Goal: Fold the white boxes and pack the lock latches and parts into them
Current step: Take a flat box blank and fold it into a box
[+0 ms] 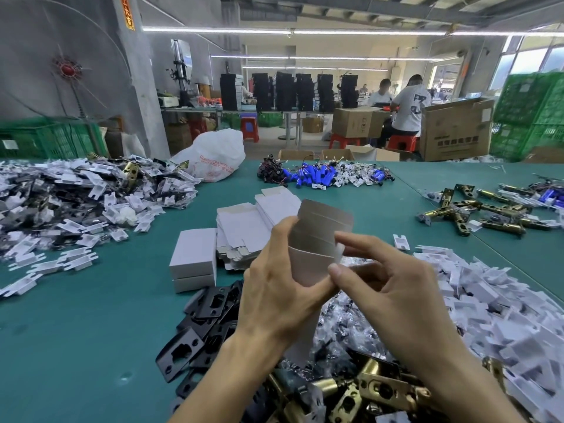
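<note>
Both hands hold one half-folded white box [317, 239] upright above the green table [91, 325], its top flaps open. My left hand [274, 288] grips its left side and bottom. My right hand [393, 288] pinches its right edge with thumb and fingers. A stack of flat white box blanks [244, 230] lies just behind, with two folded white boxes [193, 257] stacked to its left. Brass lock latches [378, 389] lie below my wrists, black strike plates [201, 325] to their left, and bagged small parts [345, 325] under my hands.
Heaps of white plastic pieces lie at left [76, 203] and at right [503, 306]. More brass latches [476, 209] sit far right. Blue batteries with wires [317, 174] and a white plastic bag [213, 157] lie at the table's far edge. People work at benches beyond.
</note>
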The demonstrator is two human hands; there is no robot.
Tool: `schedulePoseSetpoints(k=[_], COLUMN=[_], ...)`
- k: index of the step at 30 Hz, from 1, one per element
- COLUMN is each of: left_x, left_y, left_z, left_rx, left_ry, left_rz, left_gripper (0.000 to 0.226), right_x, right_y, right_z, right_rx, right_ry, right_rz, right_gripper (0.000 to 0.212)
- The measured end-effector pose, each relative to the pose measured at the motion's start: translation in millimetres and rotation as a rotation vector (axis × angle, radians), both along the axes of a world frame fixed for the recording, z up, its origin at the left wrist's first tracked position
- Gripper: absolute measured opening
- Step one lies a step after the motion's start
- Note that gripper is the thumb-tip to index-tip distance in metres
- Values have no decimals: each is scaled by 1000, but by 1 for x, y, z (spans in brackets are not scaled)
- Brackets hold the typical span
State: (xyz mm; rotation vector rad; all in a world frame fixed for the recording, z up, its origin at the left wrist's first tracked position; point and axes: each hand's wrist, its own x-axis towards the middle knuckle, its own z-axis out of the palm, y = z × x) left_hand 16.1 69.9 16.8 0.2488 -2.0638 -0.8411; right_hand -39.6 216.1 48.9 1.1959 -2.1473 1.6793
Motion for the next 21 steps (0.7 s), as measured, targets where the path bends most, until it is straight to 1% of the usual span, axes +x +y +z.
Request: schedulePoseSetpoints(k=[3,6,8,10,13,15,17,18,21], left_x=[-2,-5,-8,-9,-8,-9,-9,-9,-8], left_y=[-1,1,1,-1,-4,-3,-1,-1,-1], left_z=[-11,-21,-26,-29,-31,-30,-28,-28,-26], left_rx=[-22,12,35,8,-1,14,21,19,26], left_ry=[6,48,96,100,38,60,90,99,80], left_rz=[-53,-124,-160,-179,-219,-225,-232,-230,-223], left_gripper=[56,39,41,46,53,51,49,49,52], right_x=[-4,-8,-9,-9,-7,-9,-11,-11,-9], right_y=[-1,1,2,2,1,2,3,3,4], right_z=[-3,-6,-5,-4,-4,-5,-6,-6,-4], right_rx=[132,234,270,283,306,292,225,182,80], right_ry=[-8,-10,8,68,145,123,81,62,10], right_rz=[-15,-19,-23,-15,-24,-41,-39,-16,91], right_gripper=[31,14,5,10,13,10,6,15,57])
